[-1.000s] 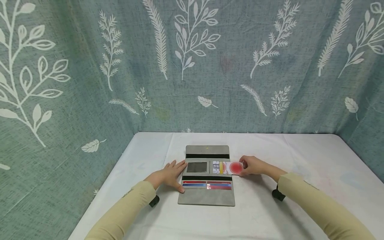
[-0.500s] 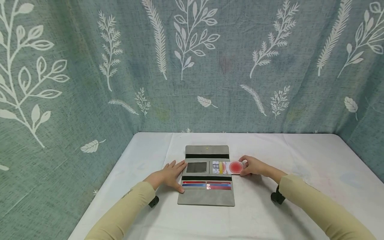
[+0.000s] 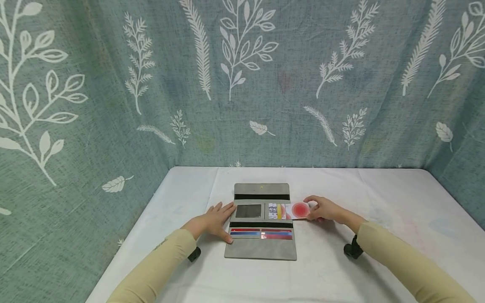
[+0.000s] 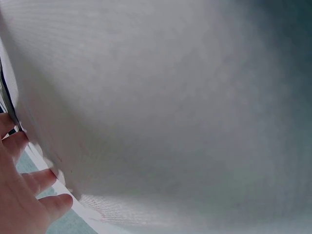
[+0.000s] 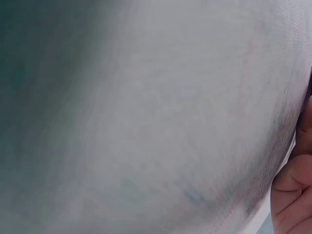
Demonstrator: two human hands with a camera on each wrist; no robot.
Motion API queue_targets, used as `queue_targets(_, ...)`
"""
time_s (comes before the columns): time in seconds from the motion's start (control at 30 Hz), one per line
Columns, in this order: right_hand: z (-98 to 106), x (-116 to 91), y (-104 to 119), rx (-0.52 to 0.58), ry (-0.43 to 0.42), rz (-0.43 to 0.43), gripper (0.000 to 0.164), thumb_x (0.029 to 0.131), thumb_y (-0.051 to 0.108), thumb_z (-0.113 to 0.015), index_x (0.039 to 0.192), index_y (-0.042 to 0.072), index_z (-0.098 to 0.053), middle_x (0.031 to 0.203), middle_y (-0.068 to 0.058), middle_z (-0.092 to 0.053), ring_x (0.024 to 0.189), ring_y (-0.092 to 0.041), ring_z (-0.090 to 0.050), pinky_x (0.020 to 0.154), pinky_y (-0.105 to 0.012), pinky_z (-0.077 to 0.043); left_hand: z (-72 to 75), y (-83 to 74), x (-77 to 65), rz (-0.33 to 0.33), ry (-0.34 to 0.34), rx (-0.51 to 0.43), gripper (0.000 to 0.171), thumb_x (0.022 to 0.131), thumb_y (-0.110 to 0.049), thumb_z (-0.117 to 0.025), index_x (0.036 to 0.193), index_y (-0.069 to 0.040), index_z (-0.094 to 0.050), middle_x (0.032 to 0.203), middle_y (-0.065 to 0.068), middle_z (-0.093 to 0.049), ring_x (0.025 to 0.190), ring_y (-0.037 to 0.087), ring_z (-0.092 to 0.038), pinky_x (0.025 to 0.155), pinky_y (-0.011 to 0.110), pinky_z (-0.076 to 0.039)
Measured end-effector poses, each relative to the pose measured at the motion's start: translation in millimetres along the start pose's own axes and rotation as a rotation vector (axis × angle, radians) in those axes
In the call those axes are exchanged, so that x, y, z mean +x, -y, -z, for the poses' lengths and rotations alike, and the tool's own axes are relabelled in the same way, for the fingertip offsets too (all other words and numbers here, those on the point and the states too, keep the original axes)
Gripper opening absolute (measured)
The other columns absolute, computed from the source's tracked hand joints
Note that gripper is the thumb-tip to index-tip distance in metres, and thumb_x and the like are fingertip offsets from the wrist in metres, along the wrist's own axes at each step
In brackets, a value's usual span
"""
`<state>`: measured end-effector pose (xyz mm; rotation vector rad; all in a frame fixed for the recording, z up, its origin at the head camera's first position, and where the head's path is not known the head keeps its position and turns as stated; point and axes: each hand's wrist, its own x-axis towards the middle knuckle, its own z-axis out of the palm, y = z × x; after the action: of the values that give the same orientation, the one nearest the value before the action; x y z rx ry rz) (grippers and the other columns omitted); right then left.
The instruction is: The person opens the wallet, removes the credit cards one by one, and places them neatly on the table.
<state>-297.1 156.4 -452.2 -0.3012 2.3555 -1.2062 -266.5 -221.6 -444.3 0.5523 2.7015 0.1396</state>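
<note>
A grey wallet (image 3: pixel 260 249) lies unfolded on the white table, with a dark window pocket on its middle panel's left side. My left hand (image 3: pixel 213 220) rests spread along the wallet's left edge, fingertips on the middle panel and thumb by the lower one. My right hand (image 3: pixel 326 209) pinches the right end of a white card (image 3: pixel 300 210) printed with a red circle. That card sticks out to the right past the wallet's edge, its left end at the middle panel's right pocket. Other cards (image 3: pixel 276 234) in red and blue sit in the lower slots.
White cloth covers the table (image 3: pixel 182 269), and a green curtain (image 3: pixel 242 126) with white leaf prints hangs behind and to the left. Both wrist views show mostly the cloth, with part of the left hand (image 4: pixel 24 190) and the right hand (image 5: pixel 295 185) at their edges.
My right hand has shifted slightly right with the card, so more of the card shows beyond the wallet. The left hand and wallet have stayed in place.
</note>
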Motion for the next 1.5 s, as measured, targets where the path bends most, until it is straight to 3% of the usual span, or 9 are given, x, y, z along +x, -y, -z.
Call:
queue_targets(0.3, 5.8, -6.5, -2.5, 0.131, 0.018, -0.038, 0.049, 0.087, 0.006, -0.054, 0.133, 0.004, -0.037, 0.071, -0.001, -0.061, 0.055, -0.013, -0.044, 0.052, -0.024, -0.034, 1.2, -1.0, -0.6, 0.003, 0.005, 0.000, 0.114, 0.060, -0.058, -0.075, 0.147, -0.012, -0.018, 0.153, 0.006, -0.014, 0.138, 0.041, -0.007, 0.108, 0.057, -0.009)
queue_targets(0.93, 33.3, -20.8, -15.7, 0.141, -0.021, -0.074, 0.054, 0.087, 0.008, -0.054, 0.135, 0.005, -0.032, 0.073, -0.002, -0.060, 0.059, -0.013, -0.043, 0.053, -0.022, -0.033, -0.2, 0.2, 3.1, 0.015, 0.012, -0.003, 0.114, 0.059, -0.060, -0.075, 0.147, -0.013, -0.018, 0.154, 0.005, -0.014, 0.138, 0.040, -0.007, 0.109, 0.056, -0.008)
queue_targets(1.5, 70.6, -39.5, -31.7, 0.152, -0.056, -0.085, 0.057, 0.090, 0.008, -0.051, 0.139, 0.000, -0.024, 0.074, -0.001, -0.054, 0.059, -0.012, -0.042, 0.054, -0.025, -0.036, -0.3, -0.2, 3.1, 0.008, 0.011, 0.004, 0.114, 0.059, -0.060, -0.074, 0.147, -0.013, -0.019, 0.154, 0.005, -0.014, 0.138, 0.040, -0.007, 0.109, 0.056, -0.009)
